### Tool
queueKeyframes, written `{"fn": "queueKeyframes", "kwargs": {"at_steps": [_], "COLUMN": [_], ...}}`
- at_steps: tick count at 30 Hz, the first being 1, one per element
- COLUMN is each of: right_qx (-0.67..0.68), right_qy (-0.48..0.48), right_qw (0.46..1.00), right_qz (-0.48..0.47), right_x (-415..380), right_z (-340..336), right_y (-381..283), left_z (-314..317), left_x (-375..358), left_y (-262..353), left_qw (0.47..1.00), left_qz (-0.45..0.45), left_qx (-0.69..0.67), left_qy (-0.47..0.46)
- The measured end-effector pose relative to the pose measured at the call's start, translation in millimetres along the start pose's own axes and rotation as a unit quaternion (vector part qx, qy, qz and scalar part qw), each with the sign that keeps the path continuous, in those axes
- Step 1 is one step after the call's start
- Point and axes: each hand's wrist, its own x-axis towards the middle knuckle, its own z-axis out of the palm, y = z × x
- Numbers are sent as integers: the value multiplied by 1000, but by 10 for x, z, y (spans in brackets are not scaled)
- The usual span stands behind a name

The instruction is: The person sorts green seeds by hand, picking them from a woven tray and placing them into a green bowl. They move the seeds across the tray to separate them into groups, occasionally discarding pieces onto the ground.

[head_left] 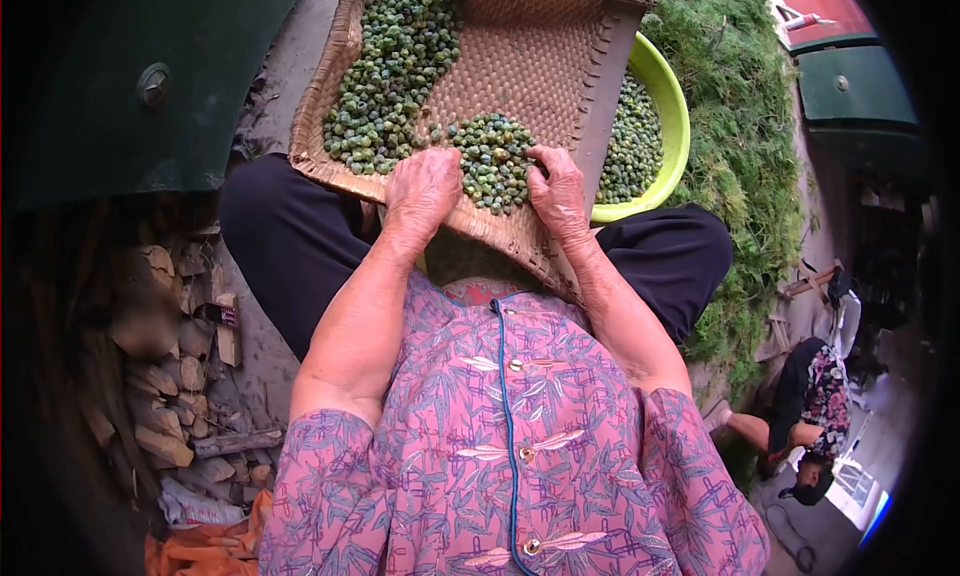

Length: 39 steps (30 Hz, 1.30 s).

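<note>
A woven winnowing tray rests tilted across the lap, with small round green berries in it. One long heap of berries lies along its left side, and a smaller pile sits near the front edge between the hands. My left hand is closed, knuckles up, at the left of the small pile; its fingertips are hidden. On the pile's right, my right hand has curled fingers, with thumb and forefinger at the berries. Whatever either hand pinches is too small or hidden to make out.
A lime-green basin holding more green berries stands right of the tray. Cut greenery is spread beyond it. Split firewood and an orange cloth lie at left. Another person bends over at lower right.
</note>
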Motion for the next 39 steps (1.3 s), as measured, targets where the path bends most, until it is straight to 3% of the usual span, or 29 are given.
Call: {"fn": "queueKeyframes", "kwargs": {"at_steps": [7,10,15,19,24,28,32,33,34,36,39], "right_qx": [-70,-36,-167,-179,-41,-28,137,100,101,9,0], "right_qy": [-38,-44,-117,-144,-47,-50,-72,-86,-86,-163,-230], "right_qw": [996,997,978,973,998,997,981,990,990,984,970], "right_qz": [-32,-46,-42,-37,16,45,112,48,48,-67,-74], "right_x": [-198,-200,-198,-158,-199,-203,-241,-235,-239,-241,-242], "right_z": [-125,-47,73,59,-62,-250,-215,-218,-193,-140,-135], "right_y": [-87,-162,-301,-335,-224,-163,-251,-291,-282,-265,-302], "left_z": [27,-9,12,1,18,14,11,5,1,-7,-9], "left_x": [2,3,-7,-3,-4,-4,-5,-5,-1,2,2], "left_y": [-21,6,0,10,-13,1,-3,2,6,12,10], "left_qw": [1000,1000,1000,1000,1000,1000,1000,1000,1000,1000,1000], "left_qz": [5,1,0,-5,-6,10,9,7,8,-1,0], "left_qx": [1,4,7,7,4,-2,3,4,4,10,10], "left_qy": [1,-7,-3,-3,1,13,8,6,6,-6,-7]}}
